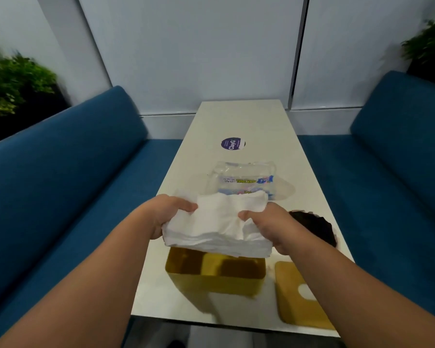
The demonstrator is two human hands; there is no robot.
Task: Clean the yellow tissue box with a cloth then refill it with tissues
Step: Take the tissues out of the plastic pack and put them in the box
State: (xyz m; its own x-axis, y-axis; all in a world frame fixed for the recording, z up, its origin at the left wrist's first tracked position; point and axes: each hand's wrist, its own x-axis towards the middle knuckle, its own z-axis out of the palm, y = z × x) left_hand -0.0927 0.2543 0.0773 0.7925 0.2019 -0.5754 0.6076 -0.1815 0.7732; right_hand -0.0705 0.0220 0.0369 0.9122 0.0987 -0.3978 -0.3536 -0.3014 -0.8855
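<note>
A thick stack of white tissues point(221, 227) is held just above the open yellow tissue box point(216, 280), which stands near the table's front edge. My left hand point(166, 214) grips the stack's left end and my right hand point(269, 224) grips its right end, thumbs on top. The box's yellow lid point(294, 297), with its oval slot, lies flat on the table to the right of the box, partly under my right forearm. A dark cloth point(314, 227) lies crumpled behind my right hand.
A clear plastic tissue wrapper point(246, 179) lies beyond the stack on the long white table point(249, 121). A round purple sticker point(232, 143) sits further back. Blue sofas point(60, 184) flank the table, with plants behind them.
</note>
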